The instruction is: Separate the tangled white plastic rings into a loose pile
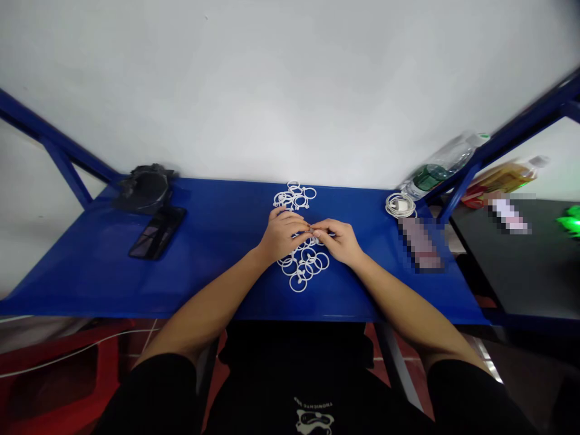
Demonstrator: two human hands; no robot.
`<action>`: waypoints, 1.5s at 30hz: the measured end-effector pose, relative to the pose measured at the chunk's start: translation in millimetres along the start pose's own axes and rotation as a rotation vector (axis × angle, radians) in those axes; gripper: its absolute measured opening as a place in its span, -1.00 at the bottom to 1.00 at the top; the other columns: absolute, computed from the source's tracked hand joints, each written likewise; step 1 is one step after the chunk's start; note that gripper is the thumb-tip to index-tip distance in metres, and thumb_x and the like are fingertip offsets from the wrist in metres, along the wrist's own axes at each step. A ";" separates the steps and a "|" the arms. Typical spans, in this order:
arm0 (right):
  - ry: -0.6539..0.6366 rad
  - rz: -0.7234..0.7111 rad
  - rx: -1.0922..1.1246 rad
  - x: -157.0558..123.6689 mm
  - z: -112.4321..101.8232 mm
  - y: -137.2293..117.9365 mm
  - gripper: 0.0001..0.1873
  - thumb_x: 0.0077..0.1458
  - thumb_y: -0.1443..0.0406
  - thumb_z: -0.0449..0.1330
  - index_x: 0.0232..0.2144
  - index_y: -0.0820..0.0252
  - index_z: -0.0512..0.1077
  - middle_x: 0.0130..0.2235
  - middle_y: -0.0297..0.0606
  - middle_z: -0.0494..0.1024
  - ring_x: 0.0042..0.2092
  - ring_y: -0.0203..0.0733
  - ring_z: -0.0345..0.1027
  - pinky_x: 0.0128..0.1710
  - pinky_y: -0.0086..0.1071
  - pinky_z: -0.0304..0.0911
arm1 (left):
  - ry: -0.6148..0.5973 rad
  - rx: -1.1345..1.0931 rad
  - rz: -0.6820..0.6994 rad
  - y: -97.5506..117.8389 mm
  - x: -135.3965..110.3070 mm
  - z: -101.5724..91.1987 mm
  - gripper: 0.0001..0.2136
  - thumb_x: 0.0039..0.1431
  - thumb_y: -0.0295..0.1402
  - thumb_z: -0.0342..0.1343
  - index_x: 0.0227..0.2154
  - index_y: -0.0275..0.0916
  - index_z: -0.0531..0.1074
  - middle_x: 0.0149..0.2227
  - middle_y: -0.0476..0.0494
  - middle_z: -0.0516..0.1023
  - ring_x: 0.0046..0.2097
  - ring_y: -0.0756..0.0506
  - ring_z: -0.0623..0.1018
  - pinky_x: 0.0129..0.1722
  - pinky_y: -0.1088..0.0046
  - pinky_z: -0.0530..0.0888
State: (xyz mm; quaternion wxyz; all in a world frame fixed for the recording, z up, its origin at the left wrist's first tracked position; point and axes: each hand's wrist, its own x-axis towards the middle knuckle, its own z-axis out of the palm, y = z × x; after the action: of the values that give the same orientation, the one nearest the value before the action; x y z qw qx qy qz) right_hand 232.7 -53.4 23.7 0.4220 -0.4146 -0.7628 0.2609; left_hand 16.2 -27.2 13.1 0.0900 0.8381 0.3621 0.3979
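My left hand [285, 234] and my right hand [339, 243] meet over the middle of the blue table, fingertips pinched together. Between them is a small white piece, seemingly a white plastic ring, mostly hidden by the fingers. Just below and nearer to me lies a loose pile of white plastic rings [298, 284] with small tabs, partly covered by my hands. Behind my left hand, a second cluster of similar white rings [310, 193] lies toward the wall.
The blue tabletop [217, 272] meets a white wall [272, 90]. At left are a black plastic bag [145, 190] and a dark phone [156, 234]. At right lie a coiled white cable [400, 206], a plastic bottle [446, 166] and a blurred-out item [421, 244]. Blue frame bars flank both sides.
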 end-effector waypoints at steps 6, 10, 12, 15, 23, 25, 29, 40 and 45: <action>-0.073 -0.064 -0.016 0.5 -0.3 2.7 -0.74 0.39 0.17 0.15 -0.02 0.01 0.60 -0.14 -0.25 0.68 -0.22 -0.22 0.56 -0.15 -0.29 0.47 | -0.007 -0.033 -0.043 -1.4 -1.5 -0.3 -0.91 0.29 -0.22 0.25 -0.31 0.02 0.63 -0.19 0.06 0.73 -0.02 -0.15 0.67 0.40 -0.04 0.16; -0.013 -0.057 -0.064 1.3 1.6 3.0 -0.78 0.37 0.14 0.21 -0.08 0.04 0.61 -0.17 -0.24 0.68 -0.23 -0.20 0.55 -0.17 -0.29 0.47 | 0.009 -0.052 -0.020 2.0 -0.2 -0.4 -0.91 0.30 -0.25 0.22 -0.29 -0.02 0.62 -0.18 0.05 0.73 -0.02 -0.13 0.68 0.39 -0.01 0.21; 0.005 -0.071 -0.082 2.7 1.9 1.7 -0.79 0.36 0.13 0.23 -0.13 0.05 0.60 -0.18 -0.24 0.67 -0.23 -0.19 0.53 -0.19 -0.29 0.46 | 0.002 -0.038 -0.038 2.7 0.1 -0.3 -0.90 0.31 -0.24 0.22 -0.30 -0.02 0.62 -0.17 0.04 0.73 -0.02 -0.14 0.68 0.39 -0.01 0.21; 0.008 -0.110 -0.079 4.6 1.7 -0.4 -0.80 0.37 0.13 0.21 -0.18 0.08 0.58 -0.17 -0.22 0.65 -0.19 -0.18 0.52 -0.18 -0.30 0.44 | -0.004 -0.025 -0.047 2.3 0.1 -0.2 -0.90 0.31 -0.25 0.21 -0.30 -0.03 0.61 -0.15 0.05 0.73 -0.02 -0.13 0.67 0.40 -0.02 0.18; -0.052 -0.091 -0.069 5.1 -0.4 0.9 -0.75 0.39 0.10 0.17 -0.25 0.09 0.53 -0.24 -0.24 0.62 -0.24 -0.18 0.49 -0.19 -0.28 0.42 | -0.080 -0.039 -0.032 -0.6 0.0 -1.2 -0.88 0.33 -0.24 0.19 -0.30 -0.01 0.62 -0.13 0.05 0.73 -0.04 -0.11 0.68 0.40 0.03 0.18; -0.047 -0.098 -0.062 5.5 -0.4 0.8 -0.75 0.39 0.10 0.17 -0.26 0.09 0.52 -0.26 -0.24 0.61 -0.25 -0.18 0.48 -0.21 -0.28 0.41 | -0.082 -0.057 -0.014 -0.8 0.0 -1.5 -0.86 0.35 -0.24 0.17 -0.29 -0.02 0.62 -0.13 0.04 0.73 -0.06 -0.10 0.68 0.40 0.06 0.18; -0.025 -0.093 -0.056 5.3 0.8 -0.7 -0.74 0.40 0.10 0.15 -0.26 0.09 0.52 -0.27 -0.23 0.59 -0.25 -0.17 0.47 -0.22 -0.27 0.41 | -0.101 -0.070 -0.017 0.7 0.8 -1.6 -0.82 0.40 -0.23 0.12 -0.26 -0.01 0.62 -0.13 0.04 0.73 -0.06 -0.08 0.67 0.37 0.09 0.21; 0.243 -0.098 -0.186 6.6 -14.3 6.7 -0.76 0.35 0.08 0.18 -0.25 0.06 0.52 -0.23 -0.19 0.59 -0.26 -0.11 0.44 -0.18 -0.16 0.42 | 0.045 0.177 -0.341 -47.4 0.6 -6.3 -0.80 0.28 -0.27 0.23 -0.07 -0.10 0.60 0.16 -0.21 0.53 0.23 -0.33 0.42 0.28 -0.01 0.25; 0.214 -0.083 -0.202 6.7 -14.5 15.3 -0.74 0.35 0.08 0.17 -0.24 0.07 0.54 -0.24 -0.18 0.60 -0.26 -0.10 0.45 -0.18 -0.16 0.42 | 0.003 0.223 -0.473 -68.9 -3.4 -0.3 -0.75 0.22 -0.29 0.28 -0.04 -0.05 0.56 0.14 -0.24 0.54 0.23 -0.40 0.40 0.30 -0.16 0.13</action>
State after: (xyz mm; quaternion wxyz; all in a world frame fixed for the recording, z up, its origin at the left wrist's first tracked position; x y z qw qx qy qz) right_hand 249.4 -38.9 22.5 0.4675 -0.4484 -0.7524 0.1196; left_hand -22.4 20.2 -19.1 0.0873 0.7343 0.5897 0.3248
